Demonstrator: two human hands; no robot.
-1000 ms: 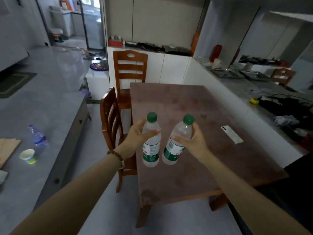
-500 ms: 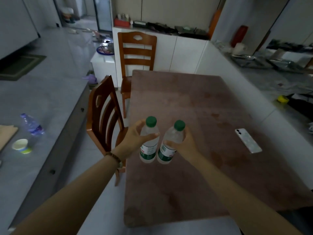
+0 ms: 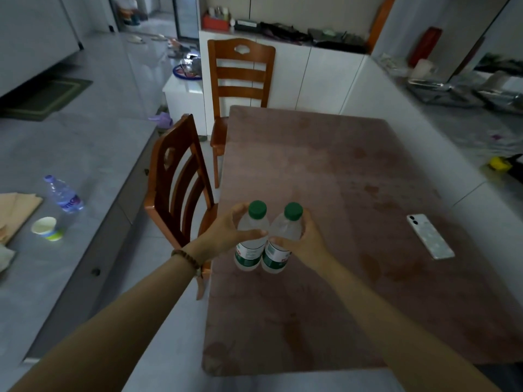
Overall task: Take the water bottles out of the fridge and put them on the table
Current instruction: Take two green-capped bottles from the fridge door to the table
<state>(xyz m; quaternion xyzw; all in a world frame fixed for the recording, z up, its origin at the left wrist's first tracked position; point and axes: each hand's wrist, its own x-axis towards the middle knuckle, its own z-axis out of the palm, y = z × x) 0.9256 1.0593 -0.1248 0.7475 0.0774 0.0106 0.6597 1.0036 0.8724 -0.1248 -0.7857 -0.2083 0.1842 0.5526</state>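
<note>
Two clear water bottles with green caps and green-white labels stand side by side, upright, at the left side of the brown table (image 3: 353, 171). My left hand (image 3: 223, 236) grips the left bottle (image 3: 250, 250) around its upper body. My right hand (image 3: 302, 241) grips the right bottle (image 3: 276, 257) the same way. The bottles touch each other, and their bases sit at or just above the tabletop; I cannot tell which. The fridge is out of view.
A white phone (image 3: 430, 236) lies on the table's right side. Two wooden chairs stand by the table, one at the left (image 3: 178, 188) and one at the far end (image 3: 240, 77). A grey counter on the left holds another bottle (image 3: 63, 195) and a paper cup (image 3: 46, 229).
Both hands have lowered the bottles toward the tabletop and brought them closer together. My view has come nearer to the table and tilted further down.
</note>
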